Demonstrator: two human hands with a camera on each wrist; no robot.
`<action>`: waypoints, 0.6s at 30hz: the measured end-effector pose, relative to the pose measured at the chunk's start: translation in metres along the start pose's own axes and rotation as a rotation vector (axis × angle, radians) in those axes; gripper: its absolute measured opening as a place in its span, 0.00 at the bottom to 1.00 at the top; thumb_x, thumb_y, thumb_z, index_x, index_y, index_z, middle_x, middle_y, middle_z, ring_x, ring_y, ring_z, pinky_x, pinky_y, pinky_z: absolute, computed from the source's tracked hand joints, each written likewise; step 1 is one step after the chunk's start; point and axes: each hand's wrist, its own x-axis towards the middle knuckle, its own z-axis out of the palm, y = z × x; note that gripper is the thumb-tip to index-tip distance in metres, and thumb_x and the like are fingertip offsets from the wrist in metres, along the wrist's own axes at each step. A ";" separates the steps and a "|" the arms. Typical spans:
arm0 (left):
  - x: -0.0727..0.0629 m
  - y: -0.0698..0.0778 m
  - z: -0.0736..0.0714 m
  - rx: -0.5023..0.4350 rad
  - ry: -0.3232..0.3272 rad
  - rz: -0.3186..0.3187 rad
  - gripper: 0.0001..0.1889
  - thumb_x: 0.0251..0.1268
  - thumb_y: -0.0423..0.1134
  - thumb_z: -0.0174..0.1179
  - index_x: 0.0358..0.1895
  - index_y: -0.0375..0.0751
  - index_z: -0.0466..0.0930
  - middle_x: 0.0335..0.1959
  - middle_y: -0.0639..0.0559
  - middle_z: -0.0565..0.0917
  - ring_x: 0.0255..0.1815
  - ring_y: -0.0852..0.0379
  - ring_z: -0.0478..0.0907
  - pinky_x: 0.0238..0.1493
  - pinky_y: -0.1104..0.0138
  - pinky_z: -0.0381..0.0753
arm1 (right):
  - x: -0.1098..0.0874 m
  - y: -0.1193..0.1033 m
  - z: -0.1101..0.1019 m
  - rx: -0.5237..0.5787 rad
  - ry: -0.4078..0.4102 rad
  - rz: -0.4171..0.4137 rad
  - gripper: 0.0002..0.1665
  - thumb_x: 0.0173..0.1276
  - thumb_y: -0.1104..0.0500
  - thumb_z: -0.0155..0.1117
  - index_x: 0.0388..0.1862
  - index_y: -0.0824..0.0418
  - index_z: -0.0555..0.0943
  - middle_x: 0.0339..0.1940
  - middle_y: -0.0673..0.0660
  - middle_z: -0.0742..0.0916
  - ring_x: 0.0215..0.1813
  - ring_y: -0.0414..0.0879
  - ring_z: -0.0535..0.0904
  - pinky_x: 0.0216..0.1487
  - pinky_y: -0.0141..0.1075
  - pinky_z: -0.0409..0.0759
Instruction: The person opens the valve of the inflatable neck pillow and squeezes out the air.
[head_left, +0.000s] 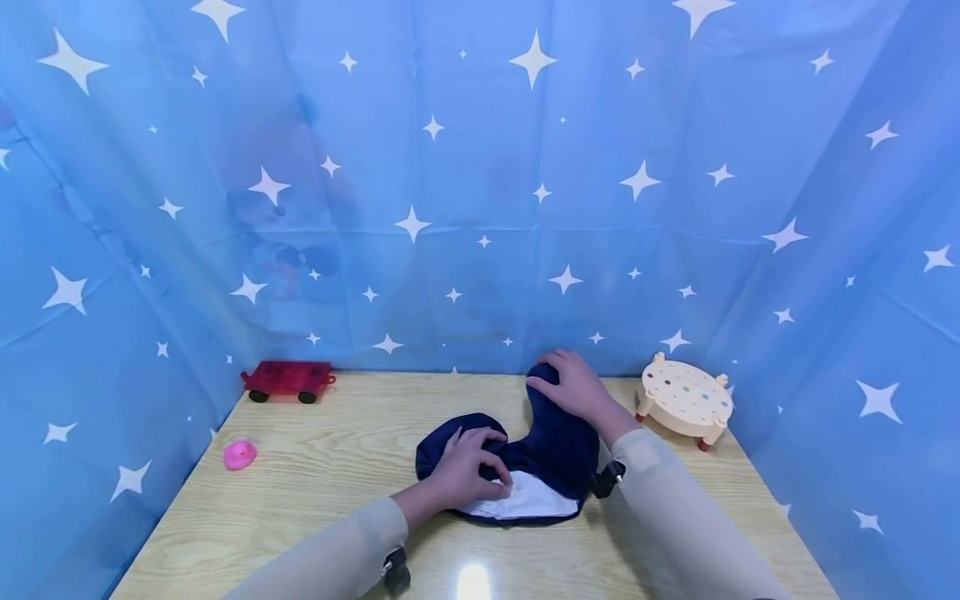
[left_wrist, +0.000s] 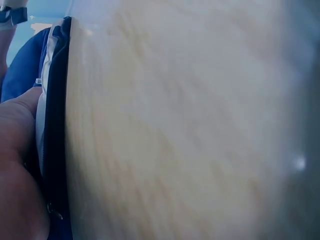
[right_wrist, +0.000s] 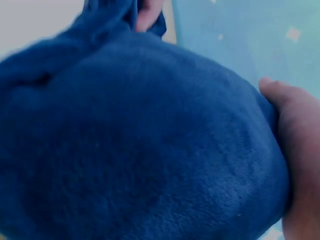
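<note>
A navy plush U-shaped neck pillow [head_left: 562,450] lies on the table, its curved side toward me. The zipper along that side is undone, and white inner fabric [head_left: 543,497] shows through the gap. My left hand [head_left: 467,471] holds the left part of the pillow with bent fingers, its thumb at the white fabric. In the left wrist view, a small zipper pull [left_wrist: 39,81] shows just above the thumb. My right hand [head_left: 576,387] grips the far right end of the pillow, fingers and thumb around its rounded tip.
A red toy wagon [head_left: 288,379] with black wheels stands at the back left of the table [head_left: 330,467]. Nearer on that side is a small pink toy [head_left: 240,454]. At the back right, a cream dotted round toy [head_left: 686,396] stands on short legs. Blue star-printed curtains enclose the table.
</note>
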 end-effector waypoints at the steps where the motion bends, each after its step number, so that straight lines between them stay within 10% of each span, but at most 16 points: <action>1: 0.000 -0.001 0.000 -0.003 0.008 0.009 0.06 0.61 0.49 0.84 0.35 0.67 0.94 0.75 0.51 0.78 0.83 0.40 0.65 0.82 0.27 0.45 | -0.002 -0.005 -0.003 -0.018 0.015 -0.020 0.31 0.80 0.39 0.71 0.65 0.61 0.86 0.64 0.62 0.86 0.67 0.64 0.80 0.70 0.63 0.77; 18: 0.002 0.000 0.001 0.028 0.003 -0.014 0.07 0.62 0.48 0.84 0.34 0.68 0.94 0.75 0.54 0.78 0.83 0.44 0.65 0.84 0.30 0.45 | -0.054 -0.048 -0.015 -0.165 0.160 -0.182 0.33 0.77 0.41 0.75 0.69 0.61 0.85 0.65 0.61 0.86 0.67 0.62 0.81 0.68 0.60 0.82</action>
